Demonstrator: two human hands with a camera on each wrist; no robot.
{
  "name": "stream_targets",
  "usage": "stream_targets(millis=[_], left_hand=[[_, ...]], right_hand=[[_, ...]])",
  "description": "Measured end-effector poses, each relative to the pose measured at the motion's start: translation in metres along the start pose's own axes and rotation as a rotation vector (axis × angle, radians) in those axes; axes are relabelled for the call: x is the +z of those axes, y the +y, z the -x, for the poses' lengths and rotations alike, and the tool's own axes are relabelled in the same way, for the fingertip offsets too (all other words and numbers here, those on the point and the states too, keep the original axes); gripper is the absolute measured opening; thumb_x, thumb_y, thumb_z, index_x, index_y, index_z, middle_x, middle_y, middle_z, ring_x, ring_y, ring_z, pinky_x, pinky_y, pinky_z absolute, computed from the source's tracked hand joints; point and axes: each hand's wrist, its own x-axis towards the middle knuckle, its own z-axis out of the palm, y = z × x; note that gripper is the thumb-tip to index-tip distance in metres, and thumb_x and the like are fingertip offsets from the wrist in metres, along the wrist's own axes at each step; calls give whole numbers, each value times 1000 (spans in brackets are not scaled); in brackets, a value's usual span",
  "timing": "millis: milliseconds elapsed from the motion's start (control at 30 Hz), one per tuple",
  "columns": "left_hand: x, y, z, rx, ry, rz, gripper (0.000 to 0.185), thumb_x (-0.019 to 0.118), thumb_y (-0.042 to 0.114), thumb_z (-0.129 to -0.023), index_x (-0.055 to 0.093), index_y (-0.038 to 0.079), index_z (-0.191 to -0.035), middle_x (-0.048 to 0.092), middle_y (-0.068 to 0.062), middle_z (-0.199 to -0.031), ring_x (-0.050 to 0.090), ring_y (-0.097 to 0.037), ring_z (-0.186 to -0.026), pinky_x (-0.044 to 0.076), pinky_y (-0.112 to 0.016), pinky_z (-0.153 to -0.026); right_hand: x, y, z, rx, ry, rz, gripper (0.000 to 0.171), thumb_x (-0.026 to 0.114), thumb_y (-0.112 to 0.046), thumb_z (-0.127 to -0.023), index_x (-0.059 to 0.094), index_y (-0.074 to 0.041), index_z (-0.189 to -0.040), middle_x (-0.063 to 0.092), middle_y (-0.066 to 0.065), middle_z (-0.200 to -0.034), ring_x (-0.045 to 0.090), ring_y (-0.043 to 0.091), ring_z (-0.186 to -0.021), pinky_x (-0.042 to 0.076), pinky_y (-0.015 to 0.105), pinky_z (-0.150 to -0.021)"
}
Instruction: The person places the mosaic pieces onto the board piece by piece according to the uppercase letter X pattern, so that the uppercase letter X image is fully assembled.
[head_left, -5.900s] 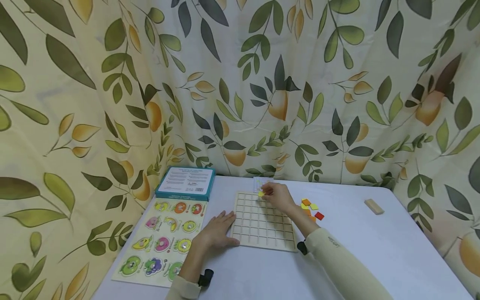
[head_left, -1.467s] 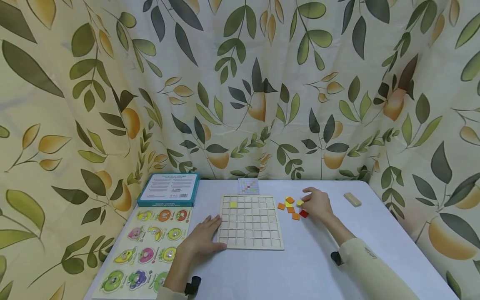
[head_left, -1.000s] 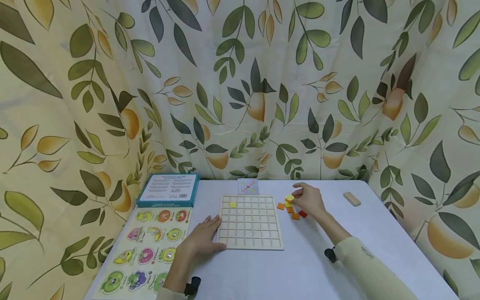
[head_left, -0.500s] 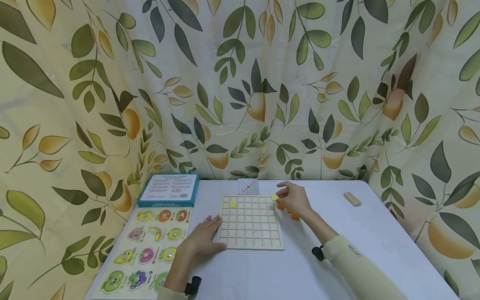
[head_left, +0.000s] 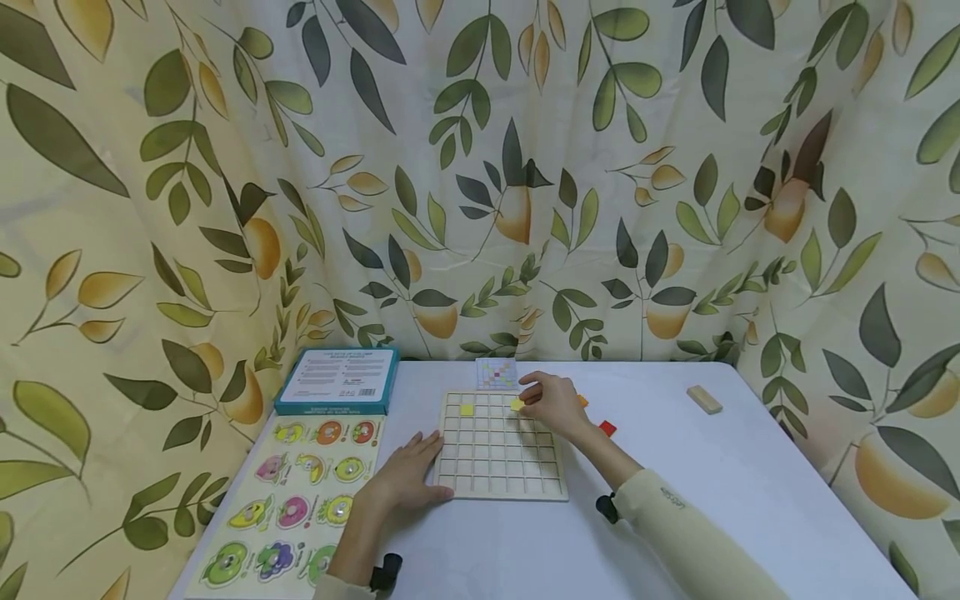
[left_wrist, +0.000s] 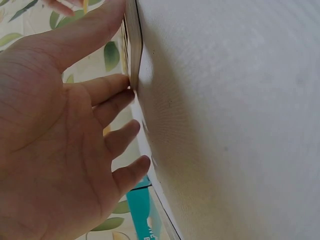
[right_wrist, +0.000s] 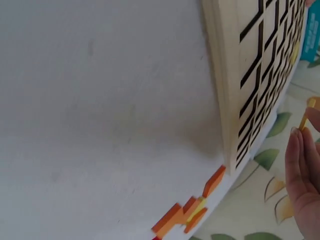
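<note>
Carried over from the loose tiles (head_left: 604, 427) near the table's (head_left: 750, 500) back edge, a yellow tile (head_left: 517, 404) now hangs over the grid board's (head_left: 501, 475) far row, pinched in the right hand (head_left: 553, 403). Flat, fingers apart, the left hand (head_left: 405, 477) steadies the board's near left corner. Placing seems underway; next likely lowering the tile squarely into a cell.

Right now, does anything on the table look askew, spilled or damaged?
Nothing stands out. The grid board lies flat, steadied by the left hand; the right hand pinches a yellow tile above it.
</note>
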Motion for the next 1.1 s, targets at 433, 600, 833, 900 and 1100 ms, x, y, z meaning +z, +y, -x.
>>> stream_targets(millis=[433,600,833,900,1100], left_hand=[[-1,-2,0,-1,-6,-7,93,80,49,-88,40,9,-161,33,-7,-169,20,-36,-159,23,-59,-126],[-2,-1,1,1,-9,0,92,80,49,-88,40,8,-161,33,-8,-169,20,-36,-159,22,-59,-127],[0,-1,1,4,-16,-19,91,78,48,-90,38,8,-161,32,-9,-170,19,-37,-159,21,-58,-127],[-1,-1,0,1,-15,-21,92,79,48,-90,38,8,-162,32,-9,-170,19,-37,-159,21,-58,-127],[-4,-1,-1,-12,-15,-2,92,80,49,-89,39,10,-162,32,-7,-170,19,-35,-159,21,-58,-128]], right_hand=[[34,-17,-8,-64,-54,-13,47,91,2,-75,73,0,-118,78,4,-87,74,12,-77,64,35,-76],[46,-18,-9,-106,-83,-13,45,90,3,-76,72,3,-117,78,6,-87,74,14,-77,64,33,-74],[58,-22,-11,-150,-138,-3,45,88,5,-76,71,6,-118,78,11,-89,75,17,-78,64,33,-75],[60,-22,-12,-156,-133,15,45,89,5,-75,71,5,-117,78,10,-89,75,17,-78,64,33,-74],[64,-26,-16,-139,-136,82,44,90,3,-74,73,1,-115,78,7,-87,73,12,-77,62,32,-74]])
